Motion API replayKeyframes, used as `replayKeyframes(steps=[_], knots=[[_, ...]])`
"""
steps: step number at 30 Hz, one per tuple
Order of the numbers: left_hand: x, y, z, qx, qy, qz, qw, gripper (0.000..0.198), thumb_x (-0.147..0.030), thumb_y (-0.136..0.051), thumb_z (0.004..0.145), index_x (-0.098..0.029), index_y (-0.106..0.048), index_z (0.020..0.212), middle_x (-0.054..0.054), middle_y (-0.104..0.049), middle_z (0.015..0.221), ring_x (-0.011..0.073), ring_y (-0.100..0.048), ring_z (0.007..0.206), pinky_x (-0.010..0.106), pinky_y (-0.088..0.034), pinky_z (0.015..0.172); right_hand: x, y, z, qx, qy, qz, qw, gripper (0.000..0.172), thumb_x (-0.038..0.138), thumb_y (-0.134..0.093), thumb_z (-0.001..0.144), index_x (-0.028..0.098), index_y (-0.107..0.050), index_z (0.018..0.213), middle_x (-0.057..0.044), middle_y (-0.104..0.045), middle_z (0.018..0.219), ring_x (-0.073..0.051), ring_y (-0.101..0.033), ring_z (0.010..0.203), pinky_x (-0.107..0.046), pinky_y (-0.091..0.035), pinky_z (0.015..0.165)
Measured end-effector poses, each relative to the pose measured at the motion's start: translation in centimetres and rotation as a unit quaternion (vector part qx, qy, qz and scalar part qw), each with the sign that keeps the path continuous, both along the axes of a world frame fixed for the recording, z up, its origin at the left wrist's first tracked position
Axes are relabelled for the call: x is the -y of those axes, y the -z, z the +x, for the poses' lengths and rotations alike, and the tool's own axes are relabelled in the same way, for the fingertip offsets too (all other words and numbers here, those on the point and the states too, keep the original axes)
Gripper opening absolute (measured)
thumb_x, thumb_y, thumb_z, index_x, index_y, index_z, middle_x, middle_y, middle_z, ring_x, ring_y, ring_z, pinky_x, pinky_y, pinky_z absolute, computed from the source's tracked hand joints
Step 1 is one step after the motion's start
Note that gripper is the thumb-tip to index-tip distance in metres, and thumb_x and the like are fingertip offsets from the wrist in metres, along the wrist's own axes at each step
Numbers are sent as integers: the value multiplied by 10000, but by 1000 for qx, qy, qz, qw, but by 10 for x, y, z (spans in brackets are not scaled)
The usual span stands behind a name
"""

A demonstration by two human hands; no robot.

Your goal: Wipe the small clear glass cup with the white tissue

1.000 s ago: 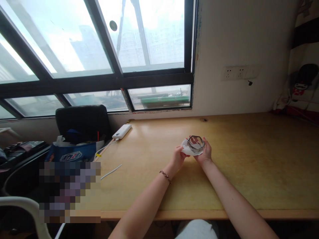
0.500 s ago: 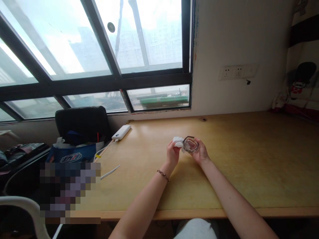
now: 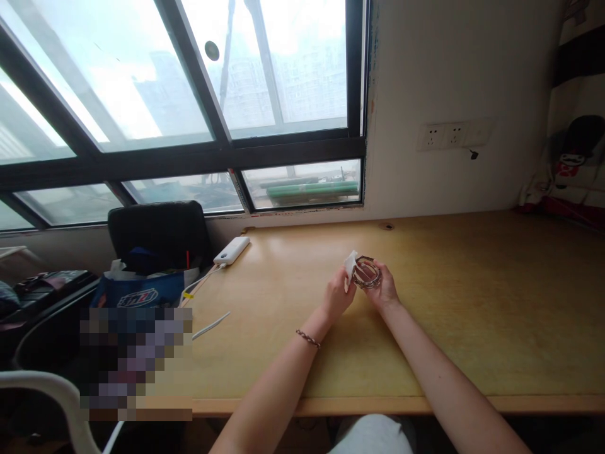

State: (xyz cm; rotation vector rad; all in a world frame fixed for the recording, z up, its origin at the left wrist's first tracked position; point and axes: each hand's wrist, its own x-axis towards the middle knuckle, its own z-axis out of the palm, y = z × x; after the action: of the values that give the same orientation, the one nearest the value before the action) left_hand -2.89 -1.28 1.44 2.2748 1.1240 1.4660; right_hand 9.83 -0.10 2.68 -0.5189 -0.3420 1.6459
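Note:
A clear, faceted glass cup (image 3: pixel 367 272) is tipped with its round opening toward me, above the wooden table (image 3: pixel 472 315). My right hand (image 3: pixel 387 290) is closed around its right side and underside. My left hand (image 3: pixel 338 293) is closed on a crumpled white tissue (image 3: pixel 350 263), which it presses against the left side of the cup. Part of the tissue is hidden behind my fingers and the glass. A braided bracelet (image 3: pixel 308 338) circles my left wrist.
A white power bank (image 3: pixel 232 251) with a cable lies at the table's back left corner. Left of the table are a black chair (image 3: pixel 161 233) and a blue bag (image 3: pixel 142 290). Wall sockets (image 3: pixel 444 135) are above the table's back edge.
My left hand has moved right and turned over, bringing the tissue closer against the cup's side. The cup has shifted slightly to the right in my right hand.

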Motion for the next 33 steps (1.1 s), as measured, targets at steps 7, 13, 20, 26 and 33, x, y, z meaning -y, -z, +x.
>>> replayKeyframes(steps=[7, 13, 20, 26, 33], knots=[[3, -9, -4, -101, 22, 64, 993, 358, -162, -281, 830, -194, -413, 1161, 87, -421, 1255, 169, -383, 1162, 348, -364, 939, -2, 2, 0, 2, 12, 12, 1000, 155, 292, -543, 685, 164, -613, 736, -29, -674, 711, -152, -604, 619, -265, -488, 545], [20, -31, 6, -247, -64, 82, 963, 299, -325, -423, 789, -243, -525, 1058, 47, -526, 1142, 250, -268, 1223, 532, -72, 1003, -2, 4, -4, 40, 45, 23, 998, 168, 280, -589, 650, 164, -609, 771, -24, -667, 704, -141, -594, 609, -231, -470, 523], [20, -26, 17, -239, -76, 31, 968, 267, -385, -399, 807, -210, -572, 910, 59, -583, 918, 200, -501, 896, 409, -349, 860, -2, 7, -8, 74, 56, 26, 995, 171, 296, -603, 631, 155, -586, 726, -32, -654, 671, -152, -599, 612, -245, -483, 544], [22, -24, 18, -205, -90, 43, 974, 242, -363, -422, 800, -206, -604, 770, 69, -561, 902, 228, -436, 959, 417, -315, 844, -2, 6, -6, 69, 76, 36, 994, 175, 283, -609, 633, 153, -581, 747, -22, -655, 672, -146, -606, 609, -239, -491, 563], [27, -33, 17, -241, -129, 46, 961, 290, -376, -389, 811, -200, -602, 723, 91, -581, 829, 238, -450, 874, 423, -292, 776, -3, 7, -6, 68, 64, 30, 995, 166, 272, -613, 640, 148, -590, 748, -29, -659, 678, -147, -611, 623, -237, -493, 587]])
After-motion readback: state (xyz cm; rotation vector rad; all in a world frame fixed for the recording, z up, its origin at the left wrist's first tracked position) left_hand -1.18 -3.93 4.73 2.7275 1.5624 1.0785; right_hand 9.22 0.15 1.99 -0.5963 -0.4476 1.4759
